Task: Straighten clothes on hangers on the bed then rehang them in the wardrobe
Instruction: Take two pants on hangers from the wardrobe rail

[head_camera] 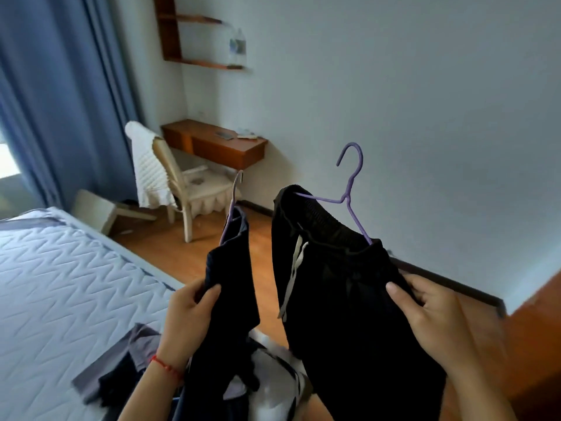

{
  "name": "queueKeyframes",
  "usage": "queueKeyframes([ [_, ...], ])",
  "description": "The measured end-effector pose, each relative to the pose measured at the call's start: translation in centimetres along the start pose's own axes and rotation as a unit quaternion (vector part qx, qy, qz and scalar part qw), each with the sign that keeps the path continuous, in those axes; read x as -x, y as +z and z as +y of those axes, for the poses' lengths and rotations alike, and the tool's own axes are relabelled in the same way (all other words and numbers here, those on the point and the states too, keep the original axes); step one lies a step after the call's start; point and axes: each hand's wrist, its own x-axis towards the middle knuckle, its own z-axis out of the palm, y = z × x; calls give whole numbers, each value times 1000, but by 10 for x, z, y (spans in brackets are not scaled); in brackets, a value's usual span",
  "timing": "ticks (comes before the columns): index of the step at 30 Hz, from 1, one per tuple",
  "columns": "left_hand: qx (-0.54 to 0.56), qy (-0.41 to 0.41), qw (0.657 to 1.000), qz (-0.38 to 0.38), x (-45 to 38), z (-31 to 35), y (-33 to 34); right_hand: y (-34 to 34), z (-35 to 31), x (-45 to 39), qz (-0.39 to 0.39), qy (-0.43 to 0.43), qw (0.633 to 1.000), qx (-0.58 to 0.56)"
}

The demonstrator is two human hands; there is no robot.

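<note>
1. Two garments on hangers are what we see held up in the air, past the bed's right edge and over the wooden floor (188, 253); we take the scene from the left.
2. Far left we see blue curtains (45, 86) and the bed (60, 284) with its pale quilted mattress; a heap of grey and dark clothes (127, 360) lies at its near corner.
3. Behind the bed we see a chair (194, 189) with a white cloth draped over its back, beside a wall-mounted wooden desk (218, 144).
4. Our left hand (185, 317) grips the dark navy garment (227, 299), thumb pinching the cloth; it hangs on a lilac hanger (232, 205).
5. Right of it we see the black drawstring trousers (349, 299) on a purple hanger (349, 189), the hook upright.
6. Our right hand (431, 317) clasps the trousers' right edge below the waistband, fingers curled round the fabric.
</note>
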Motion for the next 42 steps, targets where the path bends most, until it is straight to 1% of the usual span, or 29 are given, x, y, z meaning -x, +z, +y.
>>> queueKeyframes([
  [3, -41, -55, 997, 42, -10, -32, 4, 14, 16, -38, -40, -14, 999, -13],
  [6, -73, -110, 986, 100, -19, -66, 17, 18, 35, -73, -76, -34, 996, -11],
  [11, -111, -201, 957, 180, -36, -107, 44, 14, 69, -134, -129, -49, 990, -17],
  [14, -132, -240, 935, 224, -47, -128, 53, 15, 87, -169, -150, -63, 986, -29],
  [16, -152, -271, 919, 244, -50, -139, 57, 19, 96, -189, -167, -76, 982, -40],
  [18, -176, -307, 900, 255, -51, -144, 58, 25, 99, -205, -191, -69, 978, -48],
  [20, -199, -323, 886, 266, -55, -152, 59, 29, 104, -222, -212, -74, 972, -62],
  [22, -224, -332, 876, 269, -58, -153, 59, 34, 105, -233, -220, -76, 971, -51],
  [24, -241, -334, 867, 280, -71, -156, 65, 41, 111, -249, -230, -76, 969, -49],
  [26, -245, -334, 866, 280, -90, -156, 74, 50, 115, -265, -236, -72, 968, -37],
  [29, -242, -311, 881, 260, -123, -148, 87, 63, 121, -282, -258, -72, 963, -27],
  [32, -210, -285, 900, 253, -161, -133, 104, 67, 126, -304, -269, -74, 960, -25],
  [34, -204, -251, 915, 241, -186, -119, 115, 65, 128, -320, -273, -80, 958, -21],
  [37, -202, -177, 936, 227, -227, -96, 130, 57, 133, -350, -288, -92, 953, -15],
  [40, -234, -111, 943, 207, -271, -77, 145, 50, 140, -388, -307, -112, 945, 1],
  [42, -262, -73, 943, 190, -301, -68, 158, 46, 146, -416, -316, -114, 942, -11],
])
